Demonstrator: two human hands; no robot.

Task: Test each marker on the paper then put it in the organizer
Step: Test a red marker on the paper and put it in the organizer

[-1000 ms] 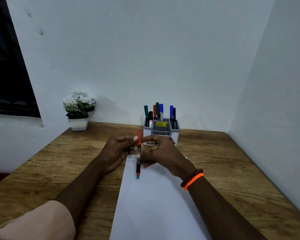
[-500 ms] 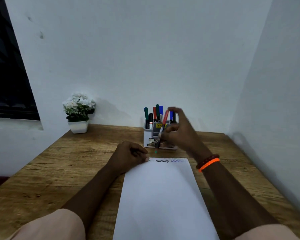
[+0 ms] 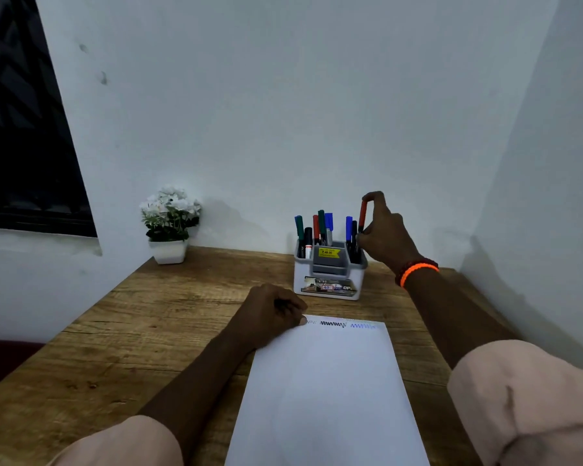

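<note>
On a wooden table (image 3: 148,334) with a rough, streaked grain, a smooth white sheet of paper (image 3: 323,391) lies lengthwise toward the person, its far edge carrying three short zigzag scribbles: a faint one by the left corner, a black one and a blue one. Beyond the paper stands the organizer (image 3: 329,275), a small boxy white plastic caddy with a grey inner compartment, a yellow price sticker and a printed label on its front wall. The right hand (image 3: 384,235), its wrist ringed by an orange band and a dark beaded bracelet, is closed on the red marker (image 3: 363,215), a slim stick with a red cap over a dark barrel, held upright over the organizer's right compartment with one fingertip on its top; whether its lower end touches the bottom cannot be told. Eight other markers stand upright in the organizer, six at the left and centre and two at the right, just beside the held one. The left hand (image 3: 270,314) rests curled in a loose fist on the paper's far left corner, holding nothing visible. One white pot of white flowers (image 3: 169,223) sits at the table's far left, against the plain painted wall.
</note>
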